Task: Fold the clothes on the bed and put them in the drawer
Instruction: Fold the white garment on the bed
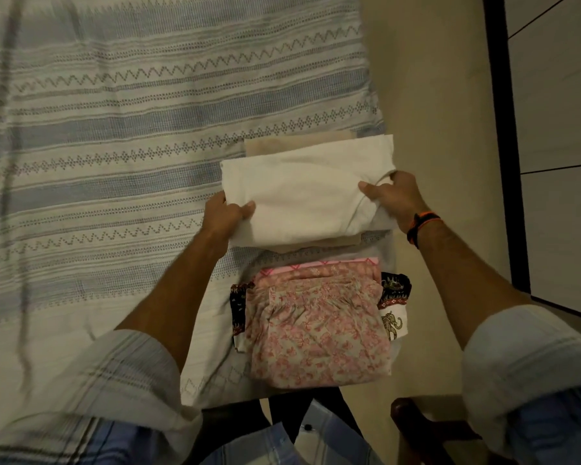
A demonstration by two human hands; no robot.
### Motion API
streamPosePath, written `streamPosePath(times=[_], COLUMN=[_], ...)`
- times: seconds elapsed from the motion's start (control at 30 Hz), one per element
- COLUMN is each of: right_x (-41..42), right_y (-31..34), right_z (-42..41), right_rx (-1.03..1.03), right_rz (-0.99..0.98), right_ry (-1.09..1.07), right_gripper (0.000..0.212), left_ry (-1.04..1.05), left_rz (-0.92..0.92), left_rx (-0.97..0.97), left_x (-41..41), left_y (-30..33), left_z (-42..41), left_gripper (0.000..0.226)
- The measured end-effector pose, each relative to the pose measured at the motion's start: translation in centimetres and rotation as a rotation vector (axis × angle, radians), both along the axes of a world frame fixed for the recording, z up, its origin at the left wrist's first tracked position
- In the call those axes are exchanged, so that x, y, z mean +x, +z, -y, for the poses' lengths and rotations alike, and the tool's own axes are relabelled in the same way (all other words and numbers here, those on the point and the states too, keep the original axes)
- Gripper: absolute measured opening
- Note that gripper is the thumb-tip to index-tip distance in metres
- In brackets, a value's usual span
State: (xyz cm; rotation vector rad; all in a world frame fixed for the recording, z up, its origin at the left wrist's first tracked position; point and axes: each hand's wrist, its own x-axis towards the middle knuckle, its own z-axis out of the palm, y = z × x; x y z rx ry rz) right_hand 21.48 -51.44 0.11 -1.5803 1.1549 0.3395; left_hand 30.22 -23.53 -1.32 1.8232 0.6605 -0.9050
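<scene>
Head view: no brand, label or writing could be read on anything. A folded white cloth [302,193] lay near the right edge of the bed [114,135], long axis running left to right, on top of a beige folded piece [292,142]. The left hand [223,214] pinched its left end, thumb on top, fingers tucked beneath. The right hand [391,196] gripped its right end, fingers curled into the fabric, a dark and orange wristband [420,226] on that wrist. Just nearer the person sat a pink floral folded garment [319,327], stacked on a dark elephant-print cloth [394,303].
</scene>
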Motion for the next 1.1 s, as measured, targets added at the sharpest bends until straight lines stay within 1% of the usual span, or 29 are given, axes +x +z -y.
streamPosePath(times=[0.07, 0.1, 0.13, 0.17, 0.2, 0.23, 0.27, 0.3, 0.33, 0.4, 0.47, 0.57, 0.63, 0.83, 0.97, 1.1], right_x=[-0.3, -0.4, -0.4, -0.4, -0.4, -0.5, -0.6, -0.7, -1.0, -1.5, -2.0, -2.2, -2.0, -1.8, -1.5, -1.1], right_y=[-0.7, -0.9, -1.1, -0.8, -0.4, -0.6, -0.8, -1.2, -2.0, -3.5, -4.9, -6.9, -7.8, -10.8, -10.9, -9.3], right_z=[-0.4, -0.8, -1.4, -2.1, -3.1, -3.8, -4.6, -5.3, -5.9, -6.5, -6.4, -5.9, -5.7, -5.5, -5.4, -5.3], right_rx=[-0.169, -0.310, -0.476, -0.661, -0.828, -0.927, -0.961, -0.936, -0.891, -0.823, -0.806, -0.807, -0.823, -0.860, -0.856, -0.776], right_rz=[-0.136, -0.222, -0.284, -0.289, -0.228, -0.131, -0.028, 0.042, 0.073, 0.054, 0.020, 0.004, 0.004, 0.032, 0.048, 0.012], right_ry=[0.139, 0.227, 0.320, 0.423, 0.539, 0.657, 0.764, 0.864, 0.951, 1.053, 1.076, 1.099, 1.112, 1.127, 1.132, 1.159], right_gripper=[0.060, 0.069, 0.076, 0.079, 0.078, 0.076, 0.074, 0.075, 0.079, 0.089, 0.094, 0.095, 0.095, 0.095, 0.096, 0.099], left_ry=[-0.109, -0.194, -0.277, -0.356, -0.441, -0.537, -0.650, -0.771, -0.896, -1.100, -1.184, -1.231, -1.247, -1.243, -1.236, -1.266], left_rz=[0.031, 0.076, 0.158, 0.291, 0.445, 0.575, 0.659, 0.695, 0.680, 0.567, 0.493, 0.471, 0.492, 0.496, 0.481, 0.418], left_rx=[0.186, 0.302, 0.404, 0.472, 0.496, 0.472, 0.422, 0.364, 0.329, 0.334, 0.361, 0.381, 0.403, 0.412, 0.381, 0.379], left_x=[-0.3, -0.5, -0.7, -1.1, -1.4, -1.6, -1.9, -2.2, -2.5, -2.8, -2.8, -2.6, -2.6, -2.3, -2.1, -1.5], left_y=[-0.5, -0.6, -0.7, -0.3, 0.1, 0.2, 0.1, -0.3, -0.8, -2.1, -3.6, -6.0, -7.1, -10.1, -9.7, -7.5], left_z=[0.2, 0.4, 0.7, 1.0, 1.3, 1.8, 2.3, 2.9, 3.4, 4.3, 4.7, 4.8, 4.8, 5.0, 5.0, 5.3], left_gripper=[0.056, 0.063, 0.071, 0.078, 0.083, 0.086, 0.088, 0.093, 0.101, 0.116, 0.121, 0.123, 0.124, 0.124, 0.124, 0.124])
